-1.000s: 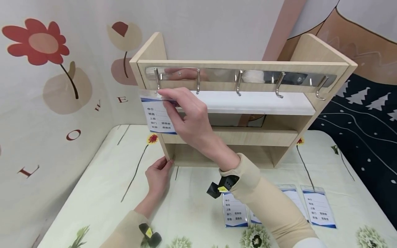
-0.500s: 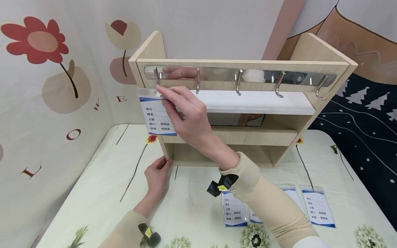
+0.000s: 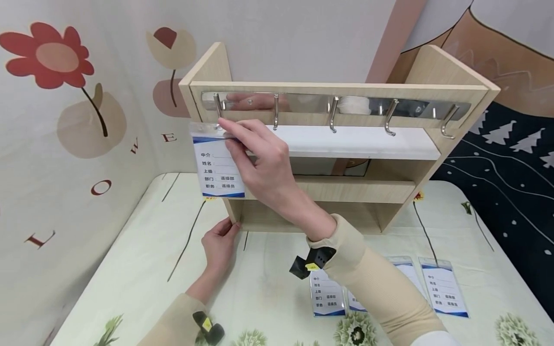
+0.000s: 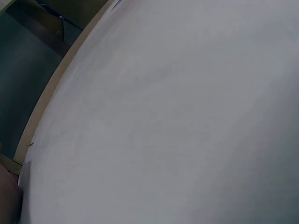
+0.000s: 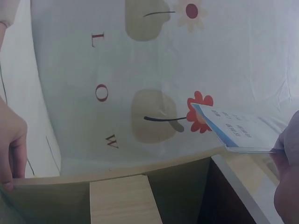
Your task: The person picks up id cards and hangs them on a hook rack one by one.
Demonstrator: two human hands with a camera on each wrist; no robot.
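My right hand (image 3: 266, 166) pinches the upper right edge of a clear-sleeved name badge (image 3: 218, 168) between thumb and fingertips. The badge's top edge is right at the lower end of the leftmost hook (image 3: 218, 103), and my fingertips partly hide the spot where they meet. In the right wrist view the badge (image 5: 238, 129) juts out from the fingers, beside the wooden shelf. My left hand (image 3: 220, 245) holds the lower left corner of the wooden shelf unit (image 3: 337, 87), thumb and fingers at its side panel. Only a sliver of that hand (image 4: 8, 200) shows in the left wrist view.
Several more metal hooks, one of them a middle hook (image 3: 333, 115), line the mirrored rail. More badges lie on the flower-patterned cloth (image 3: 268, 288), including a badge (image 3: 445, 288) at the right and a badge (image 3: 327, 293) partly under my right forearm. A patterned wall covering (image 3: 108, 202) stands at the left.
The badge has tilted so its lower edge hangs further down and its face shows more fully. My right fingertips have risen slightly at the hook. The left hand stays on the shelf corner.
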